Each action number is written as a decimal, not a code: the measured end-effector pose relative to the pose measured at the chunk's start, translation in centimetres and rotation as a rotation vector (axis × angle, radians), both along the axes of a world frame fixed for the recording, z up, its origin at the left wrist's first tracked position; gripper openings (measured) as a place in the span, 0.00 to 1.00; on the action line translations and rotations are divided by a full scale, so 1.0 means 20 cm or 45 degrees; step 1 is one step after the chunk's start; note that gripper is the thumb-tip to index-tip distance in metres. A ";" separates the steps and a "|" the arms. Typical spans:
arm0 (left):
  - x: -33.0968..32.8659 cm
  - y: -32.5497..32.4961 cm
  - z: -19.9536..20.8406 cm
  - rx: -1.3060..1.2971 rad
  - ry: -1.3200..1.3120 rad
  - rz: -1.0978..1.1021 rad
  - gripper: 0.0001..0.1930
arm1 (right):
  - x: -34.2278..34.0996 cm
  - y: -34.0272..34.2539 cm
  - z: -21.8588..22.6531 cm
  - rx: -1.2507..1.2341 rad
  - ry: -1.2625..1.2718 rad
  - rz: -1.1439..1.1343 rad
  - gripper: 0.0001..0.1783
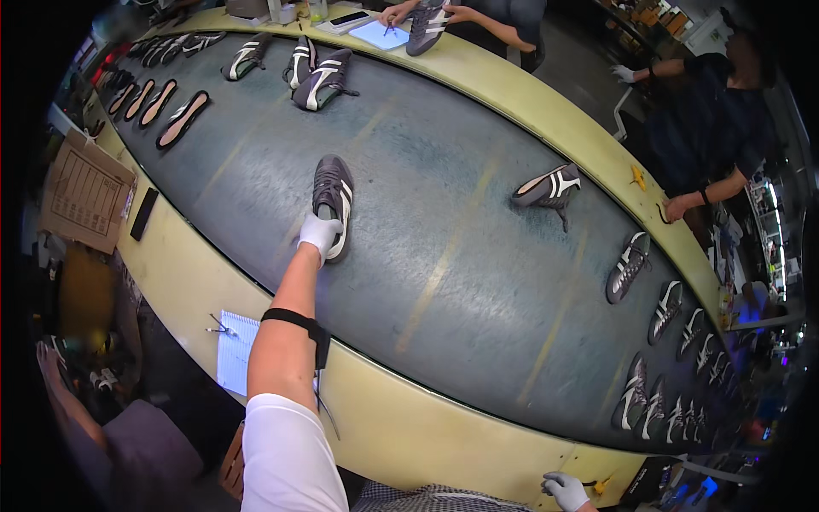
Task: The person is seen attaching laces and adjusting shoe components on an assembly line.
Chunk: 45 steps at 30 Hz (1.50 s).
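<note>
My left hand (321, 234), in a pale glove, is closed on the heel and collar of a dark sneaker (331, 183) with white stripes. The sneaker lies on the dark grey conveyor belt (409, 222), its toe pointing away from me. My right hand (566, 492), gloved too, rests at the table's near edge at the lower right. Its fingers look loosely bent and partly apart, with nothing visible in them. Beside it lies a small yellow tool (601, 486). A black strap with a small device (319, 341) circles my left forearm.
Striped sneakers (321, 81) stand farther up the belt, near dark shoe pieces with pale soles (182, 121). One sneaker (548, 186) lies at the right, with several more (633, 392) beyond. Across the belt, a co-worker holds a sneaker (426, 28). A notepad (237, 350) lies by my arm.
</note>
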State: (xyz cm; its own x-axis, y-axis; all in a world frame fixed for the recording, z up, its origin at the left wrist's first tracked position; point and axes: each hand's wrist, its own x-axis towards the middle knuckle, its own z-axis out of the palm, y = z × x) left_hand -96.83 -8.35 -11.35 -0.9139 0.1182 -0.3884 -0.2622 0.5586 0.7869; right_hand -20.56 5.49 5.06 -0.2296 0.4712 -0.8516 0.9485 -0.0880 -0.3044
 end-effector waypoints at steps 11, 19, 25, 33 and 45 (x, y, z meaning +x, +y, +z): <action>1.59 0.21 0.51 1.171 -0.415 -0.315 0.19 | -0.57 0.07 0.18 0.292 0.762 0.350 0.28; 3.21 0.24 0.99 0.800 0.231 -1.167 0.44 | 0.07 0.23 0.31 -0.103 1.393 -0.115 0.48; 3.85 0.37 0.66 0.623 -0.290 -1.186 0.30 | 1.21 0.22 0.05 -0.542 1.387 -0.851 0.34; 4.56 0.70 0.28 -0.079 0.529 -1.887 0.33 | 2.38 -0.09 0.06 -0.686 1.140 -1.175 0.43; 4.65 0.88 0.31 0.267 -0.613 -1.869 0.31 | 2.24 -0.38 -0.21 -0.079 0.908 -0.772 0.50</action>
